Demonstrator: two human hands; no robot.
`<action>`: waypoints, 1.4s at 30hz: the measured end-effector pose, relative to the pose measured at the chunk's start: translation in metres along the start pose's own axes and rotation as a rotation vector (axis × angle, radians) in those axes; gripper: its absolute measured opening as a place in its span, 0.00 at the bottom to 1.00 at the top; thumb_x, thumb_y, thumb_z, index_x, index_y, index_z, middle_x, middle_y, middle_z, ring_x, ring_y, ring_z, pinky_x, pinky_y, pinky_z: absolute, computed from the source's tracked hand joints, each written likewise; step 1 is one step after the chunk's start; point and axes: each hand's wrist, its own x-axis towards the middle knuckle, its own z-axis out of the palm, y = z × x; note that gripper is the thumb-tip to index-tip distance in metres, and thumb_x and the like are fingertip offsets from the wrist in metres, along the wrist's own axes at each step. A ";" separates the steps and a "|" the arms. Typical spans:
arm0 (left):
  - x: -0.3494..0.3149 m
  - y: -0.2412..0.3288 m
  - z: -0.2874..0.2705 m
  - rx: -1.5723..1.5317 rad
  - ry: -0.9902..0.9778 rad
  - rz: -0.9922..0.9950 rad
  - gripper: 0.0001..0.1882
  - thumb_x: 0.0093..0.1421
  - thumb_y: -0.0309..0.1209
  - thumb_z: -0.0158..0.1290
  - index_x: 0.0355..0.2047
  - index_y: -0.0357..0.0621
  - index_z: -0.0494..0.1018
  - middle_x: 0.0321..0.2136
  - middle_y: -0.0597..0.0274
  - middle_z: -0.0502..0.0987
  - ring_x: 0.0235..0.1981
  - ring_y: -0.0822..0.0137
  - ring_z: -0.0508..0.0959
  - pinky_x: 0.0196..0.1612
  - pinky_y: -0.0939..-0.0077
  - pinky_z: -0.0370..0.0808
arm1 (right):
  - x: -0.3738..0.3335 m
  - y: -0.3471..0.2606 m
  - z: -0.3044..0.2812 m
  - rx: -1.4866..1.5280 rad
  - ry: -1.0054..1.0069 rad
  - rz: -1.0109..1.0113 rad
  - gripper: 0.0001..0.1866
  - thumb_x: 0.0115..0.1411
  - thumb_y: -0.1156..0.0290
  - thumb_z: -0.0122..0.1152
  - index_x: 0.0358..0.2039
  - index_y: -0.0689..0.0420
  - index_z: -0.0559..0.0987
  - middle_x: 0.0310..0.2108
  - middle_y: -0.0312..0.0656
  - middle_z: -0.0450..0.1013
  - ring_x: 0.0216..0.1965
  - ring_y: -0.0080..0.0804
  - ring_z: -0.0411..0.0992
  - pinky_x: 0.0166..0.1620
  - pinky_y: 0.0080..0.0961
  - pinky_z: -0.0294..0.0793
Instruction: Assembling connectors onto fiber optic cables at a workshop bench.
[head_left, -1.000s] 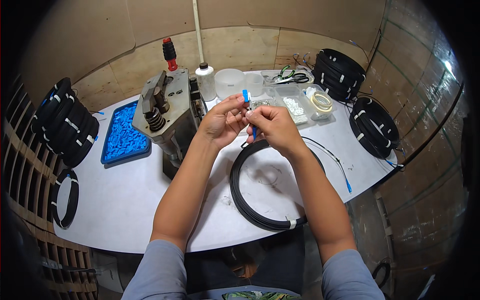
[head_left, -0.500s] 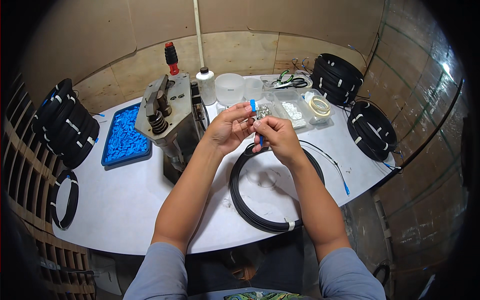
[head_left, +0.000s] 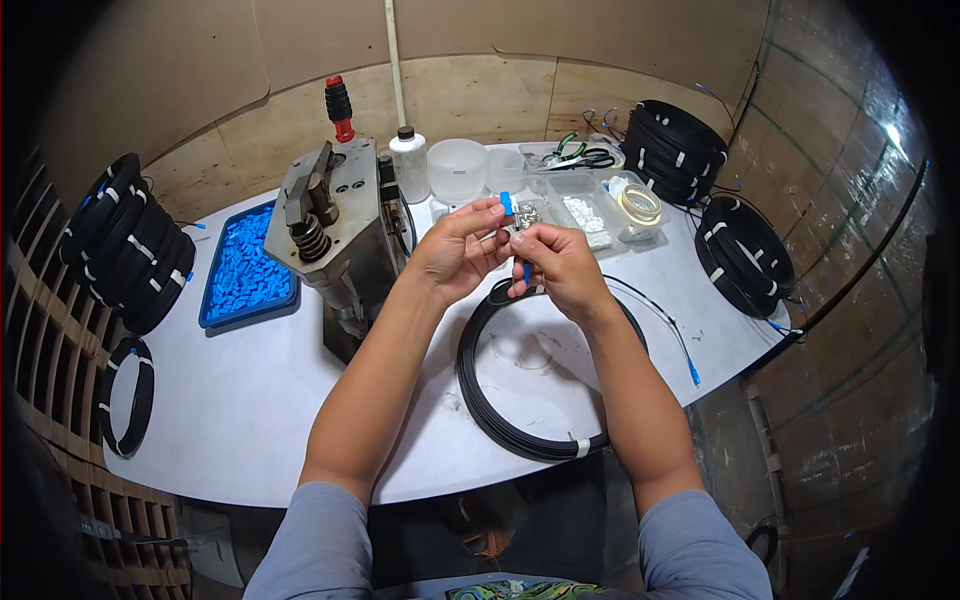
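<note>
In the middle of the view my left hand (head_left: 455, 255) pinches a small blue connector piece (head_left: 506, 202) between thumb and fingertips. Close against it, my right hand (head_left: 562, 265) is closed on a thin connector end of cable, mostly hidden by the fingers, with a bit of blue (head_left: 527, 273) showing below the thumb. Under both hands a coil of black cable (head_left: 480, 400) lies on the white table, bound with a white tie. One free end of cable runs out to the right and ends in a blue connector (head_left: 693, 373).
To the left stand a metal press (head_left: 345, 215) and a blue tray (head_left: 250, 265) of small blue pieces. Behind are a white bottle (head_left: 409, 165), a translucent tub (head_left: 458, 170), and boxes with white parts (head_left: 585, 222). Black cable coils (head_left: 672, 150) stack at both sides; scissors (head_left: 592, 158) lie behind.
The whole view has shifted very slightly. Both hands stay together, still holding the same small parts, with only slight finger movement.
</note>
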 end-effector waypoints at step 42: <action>0.000 -0.003 -0.001 -0.005 0.026 -0.015 0.16 0.57 0.29 0.56 0.45 0.43 0.66 0.36 0.63 0.73 0.35 0.73 0.72 0.38 0.78 0.75 | 0.000 0.002 0.002 -0.042 0.005 -0.046 0.11 0.62 0.69 0.54 0.28 0.64 0.77 0.20 0.41 0.73 0.18 0.27 0.73 0.22 0.18 0.74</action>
